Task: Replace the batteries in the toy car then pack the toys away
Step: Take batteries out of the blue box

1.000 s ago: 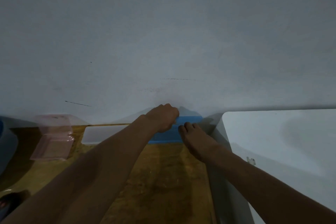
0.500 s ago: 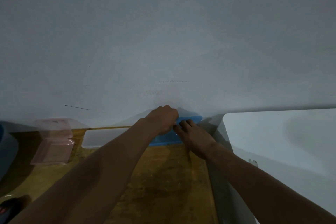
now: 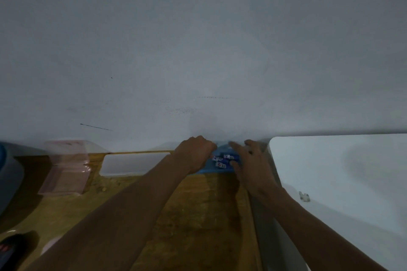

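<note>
While our left hand [image 3: 193,153] grips the blue box [image 3: 211,170] at its left edge, our right hand [image 3: 248,163] lies spread over its right side. The batteries [image 3: 222,160] sit inside, at the far edge of the worktop [image 3: 198,215]

Dim pale wall [image 3: 198,39] above worn yellowish wooden table [image 3: 198,215].

Blue box [image 3: 208,170] hemmed: wall [image 3: 198,50] behind, white cabinet [image 3: 341,171] right; front open.
</note>
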{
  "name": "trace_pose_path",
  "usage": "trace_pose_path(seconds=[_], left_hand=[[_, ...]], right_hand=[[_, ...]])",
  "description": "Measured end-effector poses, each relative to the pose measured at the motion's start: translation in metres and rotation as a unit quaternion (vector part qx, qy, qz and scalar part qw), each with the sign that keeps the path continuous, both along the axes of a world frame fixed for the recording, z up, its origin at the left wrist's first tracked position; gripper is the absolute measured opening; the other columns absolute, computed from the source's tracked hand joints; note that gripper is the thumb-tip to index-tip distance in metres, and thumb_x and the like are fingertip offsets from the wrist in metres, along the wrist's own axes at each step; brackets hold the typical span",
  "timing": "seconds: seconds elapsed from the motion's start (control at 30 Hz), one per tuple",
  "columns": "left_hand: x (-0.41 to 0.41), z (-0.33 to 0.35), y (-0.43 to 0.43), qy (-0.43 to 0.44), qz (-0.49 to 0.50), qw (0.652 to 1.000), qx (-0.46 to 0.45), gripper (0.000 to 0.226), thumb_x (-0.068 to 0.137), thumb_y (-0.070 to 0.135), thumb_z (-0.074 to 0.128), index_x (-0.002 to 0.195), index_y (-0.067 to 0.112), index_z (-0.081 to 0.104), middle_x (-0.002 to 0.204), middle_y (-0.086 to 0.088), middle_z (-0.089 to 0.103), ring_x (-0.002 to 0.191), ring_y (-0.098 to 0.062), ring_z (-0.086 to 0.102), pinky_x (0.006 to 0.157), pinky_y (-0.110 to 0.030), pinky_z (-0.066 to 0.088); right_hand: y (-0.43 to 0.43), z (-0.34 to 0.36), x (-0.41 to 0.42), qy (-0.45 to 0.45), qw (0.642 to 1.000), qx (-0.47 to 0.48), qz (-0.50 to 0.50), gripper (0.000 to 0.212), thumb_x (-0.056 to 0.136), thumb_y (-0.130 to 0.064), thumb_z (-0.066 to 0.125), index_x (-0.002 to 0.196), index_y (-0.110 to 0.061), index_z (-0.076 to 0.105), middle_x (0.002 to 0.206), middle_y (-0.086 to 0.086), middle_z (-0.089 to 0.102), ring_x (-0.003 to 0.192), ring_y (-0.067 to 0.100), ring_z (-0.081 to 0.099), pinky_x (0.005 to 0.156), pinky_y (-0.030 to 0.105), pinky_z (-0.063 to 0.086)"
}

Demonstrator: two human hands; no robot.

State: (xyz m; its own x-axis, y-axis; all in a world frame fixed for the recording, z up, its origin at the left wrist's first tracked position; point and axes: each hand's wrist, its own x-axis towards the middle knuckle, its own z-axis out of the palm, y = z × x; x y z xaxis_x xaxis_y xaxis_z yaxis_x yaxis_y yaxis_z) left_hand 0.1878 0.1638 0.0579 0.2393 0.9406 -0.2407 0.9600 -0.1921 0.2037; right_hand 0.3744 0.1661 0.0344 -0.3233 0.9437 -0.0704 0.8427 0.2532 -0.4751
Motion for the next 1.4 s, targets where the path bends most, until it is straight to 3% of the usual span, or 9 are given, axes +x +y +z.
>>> trace_pose_path(seconds=[0.13,0.2,0.27,0.43,0.57,0.73,1.0,1.17,1.4], left_hand=[[-0.006,-0.009,-0.023,-0.019,0.020,0.999,0.030,0.037,0.097,0.018,0.052,0.133,0.014,0.055,0.123,-0.012,0.061,0.110,-0.026,0.056,0.093,-0.038,0.048],[-0.014,-0.018,-0.039,-0.002,0.055,0.997,0.058,0.039,0.097,0.018,0.049,0.136,0.017,0.051,0.131,-0.010,0.055,0.118,-0.026,0.050,0.098,-0.036,0.044],[-0.018,-0.026,-0.053,0.002,0.108,0.991,0.073,0.042,0.099,0.019,0.048,0.140,0.019,0.047,0.141,-0.010,0.046,0.129,-0.026,0.042,0.106,-0.033,0.039],[-0.017,-0.029,-0.066,-0.035,0.196,0.977,0.080,0.041,0.099,0.019,0.049,0.140,0.013,0.048,0.145,-0.013,0.041,0.132,-0.024,0.042,0.109,-0.026,0.036],[-0.016,-0.035,-0.071,-0.057,0.236,0.967,0.084,0.034,0.099,0.017,0.048,0.129,0.006,0.057,0.095,0.016,0.056,0.106,-0.019,0.061,0.071,0.005,0.040],[-0.016,-0.032,-0.072,-0.122,0.249,0.956,0.096,0.026,0.089,0.006,0.063,0.115,0.003,0.068,0.117,-0.017,0.065,0.106,-0.031,0.063,0.093,-0.038,0.052],[-0.013,-0.032,-0.073,-0.189,0.316,0.920,0.132,0.015,0.086,0.007,0.067,0.098,0.001,0.073,0.100,-0.016,0.070,0.095,-0.029,0.065,0.082,-0.032,0.050],[-0.015,-0.036,-0.069,-0.179,0.304,0.928,0.119,0.013,0.088,0.009,0.064,0.094,0.003,0.074,0.100,-0.012,0.068,0.096,-0.024,0.062,0.077,-0.023,0.042],[-0.016,-0.039,-0.068,-0.120,0.260,0.952,0.111,0.018,0.090,0.013,0.063,0.102,0.004,0.073,0.110,-0.013,0.065,0.103,-0.027,0.062,0.090,-0.032,0.049]], right_hand=[[0.004,-0.014,0.003,-0.043,0.997,0.024,0.053,0.038,0.094,-0.024,0.056,0.131,-0.016,0.052,0.124,0.007,0.055,0.112,0.021,0.056,0.091,0.024,0.052],[-0.002,-0.017,0.004,0.057,0.998,-0.023,-0.012,0.035,0.092,-0.025,0.058,0.127,-0.018,0.054,0.104,-0.007,0.061,0.100,0.016,0.061,0.078,0.015,0.052],[-0.004,-0.023,0.004,0.091,0.995,-0.022,-0.042,0.033,0.090,-0.026,0.061,0.123,-0.024,0.057,0.095,-0.010,0.063,0.088,0.010,0.063,0.078,0.023,0.053],[-0.003,-0.021,0.012,-0.047,0.997,-0.044,0.039,0.044,0.099,-0.029,0.047,0.141,-0.018,0.043,0.148,0.007,0.035,0.131,0.023,0.041,0.109,0.031,0.035],[-0.004,-0.024,0.017,0.000,0.998,-0.056,0.040,0.042,0.099,-0.026,0.047,0.139,-0.015,0.045,0.151,0.008,0.032,0.135,0.022,0.036,0.113,0.029,0.028],[-0.001,-0.028,0.019,0.013,1.000,-0.013,0.023,0.036,0.097,-0.022,0.052,0.132,-0.012,0.053,0.141,0.009,0.047,0.126,0.021,0.047,0.110,0.029,0.033],[0.003,-0.031,0.023,0.050,0.998,-0.010,0.032,0.031,0.095,-0.019,0.056,0.122,-0.004,0.061,0.130,0.011,0.056,0.109,0.016,0.058,0.100,0.026,0.047],[0.001,-0.029,0.019,0.073,0.996,-0.045,0.038,0.023,0.094,-0.014,0.055,0.110,0.000,0.066,0.117,0.012,0.061,0.104,0.023,0.060,0.099,0.030,0.048],[0.001,-0.041,0.019,0.056,0.997,-0.046,0.036,0.020,0.090,-0.015,0.061,0.104,-0.003,0.068,0.104,0.013,0.066,0.095,0.025,0.063,0.091,0.042,0.052]])
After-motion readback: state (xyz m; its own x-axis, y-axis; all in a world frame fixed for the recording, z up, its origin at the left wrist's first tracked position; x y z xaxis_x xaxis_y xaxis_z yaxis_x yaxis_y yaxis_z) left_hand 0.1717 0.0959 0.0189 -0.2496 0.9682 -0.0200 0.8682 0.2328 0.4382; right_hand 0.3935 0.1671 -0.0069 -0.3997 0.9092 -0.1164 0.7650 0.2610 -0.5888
